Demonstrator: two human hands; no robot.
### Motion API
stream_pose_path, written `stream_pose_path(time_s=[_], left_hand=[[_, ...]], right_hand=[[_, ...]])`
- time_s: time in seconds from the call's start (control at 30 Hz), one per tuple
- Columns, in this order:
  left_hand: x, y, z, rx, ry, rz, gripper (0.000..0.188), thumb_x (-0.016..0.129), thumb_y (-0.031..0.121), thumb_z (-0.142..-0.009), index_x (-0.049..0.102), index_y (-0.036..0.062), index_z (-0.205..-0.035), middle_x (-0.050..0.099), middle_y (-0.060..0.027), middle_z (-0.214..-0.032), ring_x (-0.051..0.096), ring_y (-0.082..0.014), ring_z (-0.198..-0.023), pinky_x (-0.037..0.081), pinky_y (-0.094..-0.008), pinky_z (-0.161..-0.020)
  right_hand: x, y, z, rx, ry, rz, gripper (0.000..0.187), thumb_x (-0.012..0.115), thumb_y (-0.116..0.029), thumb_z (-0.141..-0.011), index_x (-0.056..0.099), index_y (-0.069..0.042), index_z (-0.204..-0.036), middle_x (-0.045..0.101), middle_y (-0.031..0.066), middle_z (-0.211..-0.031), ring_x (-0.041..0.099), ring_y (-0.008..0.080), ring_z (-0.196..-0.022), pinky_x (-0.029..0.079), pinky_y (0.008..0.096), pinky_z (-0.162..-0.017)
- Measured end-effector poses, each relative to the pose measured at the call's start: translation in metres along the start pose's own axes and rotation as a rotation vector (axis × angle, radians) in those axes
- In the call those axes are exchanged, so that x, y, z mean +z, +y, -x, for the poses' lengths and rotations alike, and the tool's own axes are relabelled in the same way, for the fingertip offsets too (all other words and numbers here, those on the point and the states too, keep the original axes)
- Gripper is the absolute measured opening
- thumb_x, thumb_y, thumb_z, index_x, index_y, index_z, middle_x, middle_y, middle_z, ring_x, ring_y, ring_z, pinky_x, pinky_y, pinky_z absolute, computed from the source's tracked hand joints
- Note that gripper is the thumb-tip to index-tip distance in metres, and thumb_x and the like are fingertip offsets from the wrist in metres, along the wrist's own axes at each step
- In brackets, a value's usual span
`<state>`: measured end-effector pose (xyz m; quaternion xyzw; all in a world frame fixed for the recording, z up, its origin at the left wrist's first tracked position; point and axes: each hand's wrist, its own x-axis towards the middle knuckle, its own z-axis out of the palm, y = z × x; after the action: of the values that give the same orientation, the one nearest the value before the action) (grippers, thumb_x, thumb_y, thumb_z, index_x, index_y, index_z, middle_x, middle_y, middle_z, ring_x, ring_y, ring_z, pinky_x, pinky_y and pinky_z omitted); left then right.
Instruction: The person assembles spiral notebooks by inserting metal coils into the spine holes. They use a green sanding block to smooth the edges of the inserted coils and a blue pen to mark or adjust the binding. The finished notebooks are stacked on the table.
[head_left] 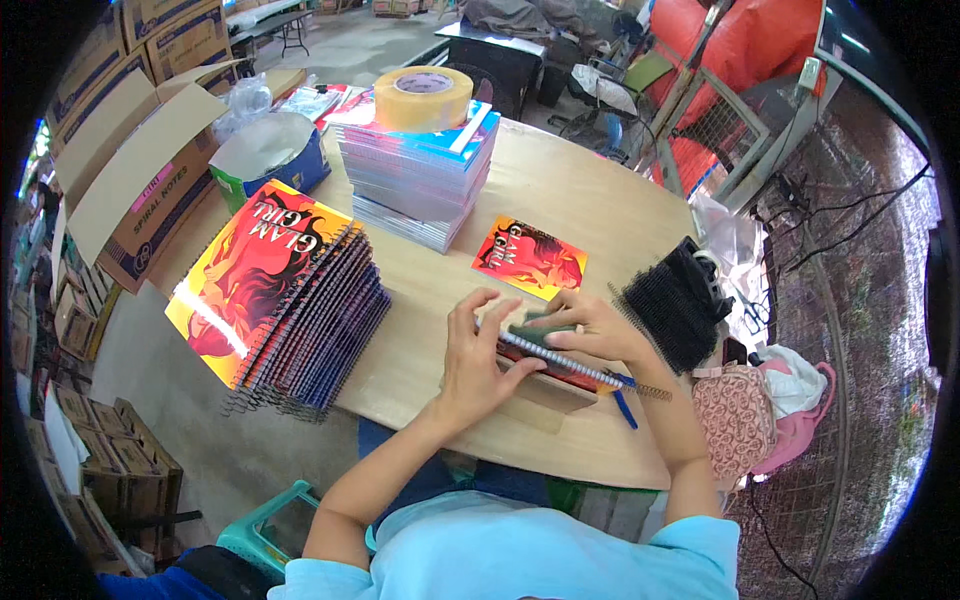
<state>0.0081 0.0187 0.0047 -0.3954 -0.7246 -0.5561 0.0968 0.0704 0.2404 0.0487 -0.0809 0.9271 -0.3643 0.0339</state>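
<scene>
A notebook [575,376] stands on edge at the near side of the table, its punched spine facing up. A spiral coil [650,390] runs along that spine, and its loose end sticks out at the right. My left hand [475,352] grips the notebook's left end, thumb on the near side near the spine. My right hand [592,328] is closed over the far side of the notebook, fingers pointing left along the spine. A dark green patch shows between my hands; I cannot make out what it is. Right beside the notebook lies a blue pen [625,410].
Left is a stack of coil-bound notebooks [275,290]. Behind it, a tape roll [424,97] tops a pile of unbound books [415,170]. One red-yellow cover [530,257] lies beyond my hands. Black coils [670,310] and a pink bag [735,415] sit right; cartons [165,215] stand left.
</scene>
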Motion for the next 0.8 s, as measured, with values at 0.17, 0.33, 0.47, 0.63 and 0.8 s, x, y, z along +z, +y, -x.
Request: stream_pose_path(time_s=[0.17,0.33,0.47,0.63,0.8], left_hand=[[-0.019,-0.048,-0.002,-0.159,0.034,0.364,0.034,0.075,0.004,-0.072,0.059,0.0012,-0.102,0.058,-0.0147,-0.105,0.059,-0.0276,-0.097,0.048,-0.0363,-0.084],[-0.029,-0.047,-0.006,-0.116,-0.07,0.268,0.029,0.072,-0.001,-0.078,0.057,0.0006,-0.103,0.058,-0.0059,-0.095,0.06,-0.0151,-0.091,0.049,-0.0285,-0.085],[-0.031,-0.047,-0.004,-0.234,-0.061,0.389,0.047,0.074,-0.003,-0.074,0.053,0.0017,-0.115,0.055,-0.0069,-0.102,0.061,-0.0135,-0.086,0.051,-0.027,-0.081],[-0.037,-0.044,-0.006,-0.323,-0.057,0.523,0.074,0.077,-0.007,-0.067,0.042,0.0035,-0.131,0.048,-0.0096,-0.115,0.061,-0.012,-0.084,0.051,-0.0247,-0.079],[-0.037,-0.045,-0.011,-0.305,-0.048,0.528,0.079,0.079,-0.008,-0.065,0.04,0.004,-0.132,0.047,-0.0096,-0.118,0.06,-0.0118,-0.084,0.052,-0.0247,-0.08]], right_hand=[[-0.003,0.004,-0.006,-0.202,-0.055,-0.396,0.047,0.065,-0.042,-0.083,0.069,-0.008,-0.115,0.061,0.0154,-0.106,0.058,0.025,-0.097,0.045,0.0344,-0.087],[0.007,0.009,-0.015,-0.203,0.023,-0.829,0.052,0.062,-0.044,-0.085,0.068,-0.001,-0.114,0.061,0.013,-0.106,0.058,0.0226,-0.1,0.045,0.0347,-0.087],[0.001,-0.013,-0.035,0.002,0.015,-0.033,0.046,0.06,-0.04,-0.087,0.069,-0.004,-0.115,0.062,0.0133,-0.101,0.058,0.0226,-0.095,0.045,0.0358,-0.086],[0.006,0.0,-0.04,-0.154,-0.073,-0.487,0.042,0.062,-0.033,-0.088,0.067,0.003,-0.109,0.064,0.0132,-0.102,0.059,0.0214,-0.096,0.047,0.0331,-0.082],[0.01,-0.002,-0.063,-0.031,-0.145,-0.397,0.044,0.057,-0.034,-0.093,0.066,0.006,-0.11,0.063,0.0166,-0.113,0.059,0.0235,-0.104,0.046,0.0348,-0.088]])
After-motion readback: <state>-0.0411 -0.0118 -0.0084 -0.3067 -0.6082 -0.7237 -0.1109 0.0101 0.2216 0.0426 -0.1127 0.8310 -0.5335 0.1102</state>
